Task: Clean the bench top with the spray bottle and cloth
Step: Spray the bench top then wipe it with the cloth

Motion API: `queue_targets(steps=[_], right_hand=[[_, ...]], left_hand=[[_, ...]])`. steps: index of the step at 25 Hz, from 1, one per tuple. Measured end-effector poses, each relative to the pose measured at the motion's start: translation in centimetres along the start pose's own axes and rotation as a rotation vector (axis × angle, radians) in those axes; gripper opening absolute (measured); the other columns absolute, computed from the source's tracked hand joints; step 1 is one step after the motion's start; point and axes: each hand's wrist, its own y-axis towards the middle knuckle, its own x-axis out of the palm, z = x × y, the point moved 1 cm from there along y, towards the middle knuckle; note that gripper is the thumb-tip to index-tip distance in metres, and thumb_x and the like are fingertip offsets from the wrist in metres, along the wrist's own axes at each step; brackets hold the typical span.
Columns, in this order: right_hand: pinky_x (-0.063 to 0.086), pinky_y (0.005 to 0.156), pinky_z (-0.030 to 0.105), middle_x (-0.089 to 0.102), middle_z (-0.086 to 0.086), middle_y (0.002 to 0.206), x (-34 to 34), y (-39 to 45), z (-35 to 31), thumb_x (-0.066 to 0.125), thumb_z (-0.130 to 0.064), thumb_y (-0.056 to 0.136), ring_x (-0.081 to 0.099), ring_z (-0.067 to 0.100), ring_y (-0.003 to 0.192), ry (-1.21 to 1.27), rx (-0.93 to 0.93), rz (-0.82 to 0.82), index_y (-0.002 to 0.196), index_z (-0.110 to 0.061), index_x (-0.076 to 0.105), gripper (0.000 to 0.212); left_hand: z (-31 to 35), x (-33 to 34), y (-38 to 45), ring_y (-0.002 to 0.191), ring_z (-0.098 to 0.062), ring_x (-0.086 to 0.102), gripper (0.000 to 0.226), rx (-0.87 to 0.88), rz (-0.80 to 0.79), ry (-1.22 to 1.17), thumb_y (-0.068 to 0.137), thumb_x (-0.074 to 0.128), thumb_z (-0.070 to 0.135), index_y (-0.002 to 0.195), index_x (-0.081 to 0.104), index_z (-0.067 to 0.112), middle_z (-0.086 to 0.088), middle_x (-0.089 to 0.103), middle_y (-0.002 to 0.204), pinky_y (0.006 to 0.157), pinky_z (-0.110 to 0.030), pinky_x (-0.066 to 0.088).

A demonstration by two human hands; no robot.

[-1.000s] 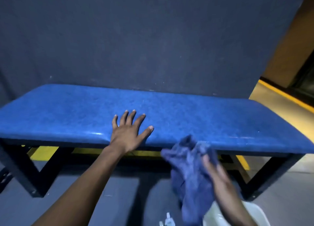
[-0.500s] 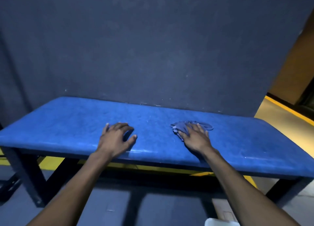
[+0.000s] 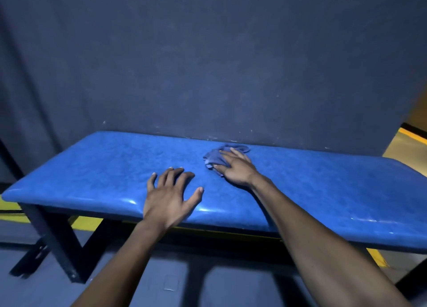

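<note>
Head view looks down on a glossy blue padded worktop [image 3: 323, 191] set against a dark wall [image 3: 208, 64]. Left hand [image 3: 171, 195] rests near its front edge, fingers [image 3: 161, 176] spread. Right hand [image 3: 238, 168] presses a crumpled blue cloth [image 3: 213, 156] flat with straight fingers, toward the back edge.

Looks like a gym or sports hall w/ a waiting area, not a home: long padded bench [image 3: 300, 191] in glossy blue vinyl on a dark metal frame [image 3: 55, 239], set against a plain dark wall [image 3: 208, 64]. Yellow line markings [image 3: 87, 222] on the floor under it & at far right, grey floor elsewhere.
</note>
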Motion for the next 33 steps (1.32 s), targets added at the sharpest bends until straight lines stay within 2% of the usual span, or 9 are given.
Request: queue_targets(steps=[5,8,14,17,19,21,23,27,33], right_hand=[[0.010,0.119,0.008,0.048,-0.003,0.155,1.0,-7.6,-2.1,0.060,-0.045,0.097,0.029,0.013,0.150,0.121,-0.296,0.018,0.147,-0.021,0.051,0.057],[0.021,0.124,0.023,0.054,0.001,0.150,0.6,-12.5,1.7,0.055,-0.035,0.091,0.038,0.018,0.147,0.114,-0.282,0.092,0.143,-0.016,0.055,0.055],[0.014,0.118,0.009,0.057,-0.002,0.144,-2.7,-19.1,12.6,0.051,-0.036,0.093,0.045,0.018,0.141,0.044,-0.028,0.289,0.138,-0.018,0.060,0.049],[0.028,0.118,0.026,0.059,-0.001,0.143,-3.4,-14.5,14.5,0.050,-0.041,0.093,0.050,0.021,0.135,0.018,0.045,0.272,0.139,-0.027,0.059,0.049],[0.029,0.121,0.042,0.051,0.001,0.152,-3.1,-9.6,14.6,0.040,-0.056,0.092,0.042,0.025,0.144,0.001,0.119,0.230,0.143,-0.034,0.053,0.057],[0.024,0.123,0.047,0.044,-0.002,0.158,-1.8,-5.0,13.9,0.035,-0.060,0.092,0.031,0.024,0.151,0.011,0.192,0.189,0.148,-0.038,0.045,0.061],[0.021,0.125,0.045,0.043,0.000,0.159,-0.3,-1.1,10.4,0.040,-0.054,0.096,0.027,0.024,0.152,0.015,0.155,0.151,0.150,-0.032,0.045,0.059],[0.016,0.126,0.033,0.047,0.001,0.156,1.2,0.1,0.1,0.050,-0.038,0.101,0.030,0.021,0.150,0.068,-0.144,0.052,0.146,-0.022,0.053,0.048],[0.028,0.120,0.031,0.057,0.006,0.146,0.5,-4.3,2.5,0.055,-0.031,0.095,0.043,0.025,0.141,0.098,-0.147,0.103,0.140,-0.016,0.057,0.047]], left_hand=[[-0.1,-0.1,-0.2,0.143,-0.017,0.040,0.064,0.029,0.028,0.020,0.080,0.037,0.074,0.131,0.052,0.040,0.008,0.051,0.146,0.119,-0.052,0.022],[-0.2,-0.3,-0.4,0.146,-0.016,0.037,0.068,0.033,0.009,0.013,0.077,0.038,0.078,0.134,0.052,0.042,0.009,0.049,0.149,0.119,-0.050,0.020],[0.1,-0.6,-0.4,0.149,-0.014,0.031,0.066,0.021,-0.017,0.005,0.082,0.032,0.076,0.136,0.049,0.044,0.012,0.044,0.152,0.122,-0.048,0.015],[0.1,-0.5,-0.4,0.148,-0.015,0.031,0.061,0.022,-0.019,0.012,0.087,0.026,0.070,0.137,0.048,0.043,0.011,0.044,0.152,0.121,-0.049,0.015],[0.1,-0.4,-0.4,0.148,-0.014,0.031,0.057,0.028,-0.020,0.027,0.090,0.024,0.066,0.137,0.047,0.043,0.010,0.044,0.152,0.121,-0.050,0.015],[0.0,-0.2,-0.4,0.148,-0.014,0.031,0.056,0.023,-0.016,0.025,0.092,0.024,0.062,0.138,0.046,0.040,0.010,0.044,0.152,0.121,-0.050,0.015],[0.0,-0.1,-0.4,0.147,-0.013,0.032,0.058,0.016,0.005,0.020,0.092,0.025,0.060,0.138,0.047,0.034,0.010,0.045,0.151,0.121,-0.050,0.016],[-0.1,0.3,-0.2,0.146,-0.014,0.036,0.058,0.026,0.026,0.018,0.091,0.027,0.055,0.136,0.049,0.025,0.008,0.050,0.149,0.120,-0.050,0.018],[-0.2,0.1,-0.4,0.147,-0.013,0.035,0.061,0.023,0.019,0.007,0.092,0.025,0.055,0.137,0.052,0.024,0.008,0.049,0.151,0.122,-0.047,0.017]])
